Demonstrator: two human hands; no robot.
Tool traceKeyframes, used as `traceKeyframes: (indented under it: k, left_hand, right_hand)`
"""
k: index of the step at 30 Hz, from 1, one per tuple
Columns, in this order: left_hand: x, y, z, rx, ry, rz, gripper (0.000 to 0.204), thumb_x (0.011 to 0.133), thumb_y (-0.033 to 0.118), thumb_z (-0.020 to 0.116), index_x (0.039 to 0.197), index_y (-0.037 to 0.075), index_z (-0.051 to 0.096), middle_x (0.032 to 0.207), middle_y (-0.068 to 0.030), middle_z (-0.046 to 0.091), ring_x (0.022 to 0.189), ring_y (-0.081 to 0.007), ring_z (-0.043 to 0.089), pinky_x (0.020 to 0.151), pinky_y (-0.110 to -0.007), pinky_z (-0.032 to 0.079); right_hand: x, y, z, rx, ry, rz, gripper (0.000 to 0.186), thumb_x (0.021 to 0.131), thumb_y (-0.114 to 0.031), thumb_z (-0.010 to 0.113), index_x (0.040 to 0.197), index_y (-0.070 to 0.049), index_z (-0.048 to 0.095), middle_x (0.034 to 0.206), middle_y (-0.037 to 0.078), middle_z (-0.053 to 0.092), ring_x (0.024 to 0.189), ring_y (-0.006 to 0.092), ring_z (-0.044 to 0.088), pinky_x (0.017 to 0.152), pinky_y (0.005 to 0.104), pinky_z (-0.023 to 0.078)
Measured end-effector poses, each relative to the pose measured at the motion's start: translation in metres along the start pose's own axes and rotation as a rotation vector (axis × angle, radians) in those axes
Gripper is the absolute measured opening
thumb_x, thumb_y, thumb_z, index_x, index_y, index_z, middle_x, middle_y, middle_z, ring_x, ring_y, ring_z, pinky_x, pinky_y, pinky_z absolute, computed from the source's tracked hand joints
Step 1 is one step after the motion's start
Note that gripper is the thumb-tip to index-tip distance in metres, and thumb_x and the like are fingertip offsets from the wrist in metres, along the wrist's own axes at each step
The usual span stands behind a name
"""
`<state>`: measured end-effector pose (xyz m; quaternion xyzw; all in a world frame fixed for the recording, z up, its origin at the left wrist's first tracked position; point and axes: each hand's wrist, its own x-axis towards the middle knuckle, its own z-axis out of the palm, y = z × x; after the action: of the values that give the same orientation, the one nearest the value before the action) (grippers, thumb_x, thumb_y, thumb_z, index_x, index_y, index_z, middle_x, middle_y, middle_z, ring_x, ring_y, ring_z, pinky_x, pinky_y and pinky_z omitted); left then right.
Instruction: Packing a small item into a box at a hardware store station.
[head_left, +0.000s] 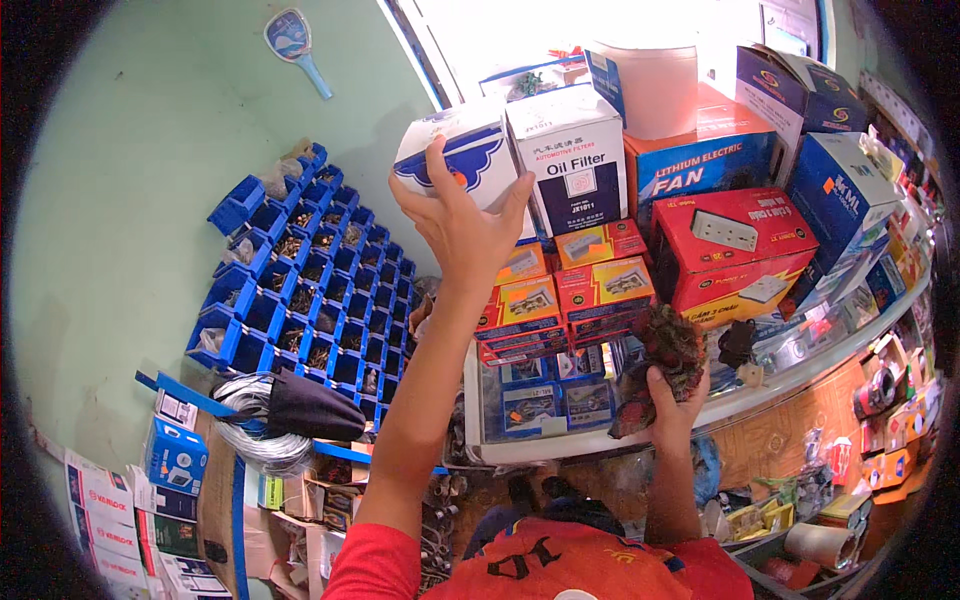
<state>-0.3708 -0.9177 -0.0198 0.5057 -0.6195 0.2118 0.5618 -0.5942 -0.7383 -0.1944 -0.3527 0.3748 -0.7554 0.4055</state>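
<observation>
My left hand (pixel 462 222) reaches up and grips a white and blue cardboard box (pixel 475 133), fingers over its front and thumb at its right edge. The box leans a little to the left. Right beside it stands an oil filter box (pixel 578 160), white with a dark blue lower part. My right hand (pixel 682 400) is closed round a crumpled, shaggy cloth (pixel 665 360) in dark red and greenish brown. The cloth is in front of small red and yellow boxes (pixel 605 290), which are stacked on a glass display counter (pixel 590 440).
To the right are a red power-strip box (pixel 730 245), a blue and orange fan box (pixel 710 160) and a blue box (pixel 840 185). A pinkish tub (pixel 655 90) stands behind. Blue parts bins (pixel 320 290) line the left wall, near coiled wire (pixel 260 430).
</observation>
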Motion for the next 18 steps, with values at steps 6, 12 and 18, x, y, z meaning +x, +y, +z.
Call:
traceKeyframes:
  k: [6,12,18]
  left_hand:
    - [0.012,0.000,-0.010,-0.065,-0.026,0.019,0.098,0.071,0.040,0.090,0.154,0.018,0.044,0.140,-0.0418,0.031,0.129,-0.0548,0.035,0.112,-0.060,0.033]
    - [0.017,0.000,-0.017,-0.091,-0.062,-0.085,0.085,0.070,0.027,0.090,0.144,0.013,0.052,0.136,-0.0309,0.038,0.127,-0.0386,0.041,0.109,-0.045,0.037]
    - [0.011,-0.012,-0.002,0.040,0.023,0.044,0.091,0.073,0.033,0.090,0.149,0.014,0.044,0.141,-0.0339,0.033,0.134,-0.0448,0.033,0.114,-0.051,0.032]
  right_hand:
    - [-0.002,-0.014,0.002,0.010,0.048,-0.062,0.059,0.089,-0.001,0.078,0.141,-0.001,0.051,0.129,0.007,0.062,0.117,0.0165,0.058,0.106,0.0346,0.045]
    - [-0.002,-0.012,0.001,-0.031,0.011,-0.026,0.053,0.089,0.000,0.077,0.137,-0.001,0.055,0.125,0.006,0.064,0.113,0.0162,0.060,0.104,0.0339,0.046]
    - [0.004,-0.014,0.001,0.048,-0.036,-0.041,0.055,0.087,-0.002,0.078,0.137,-0.001,0.055,0.125,0.006,0.065,0.114,0.0162,0.060,0.104,0.0338,0.047]
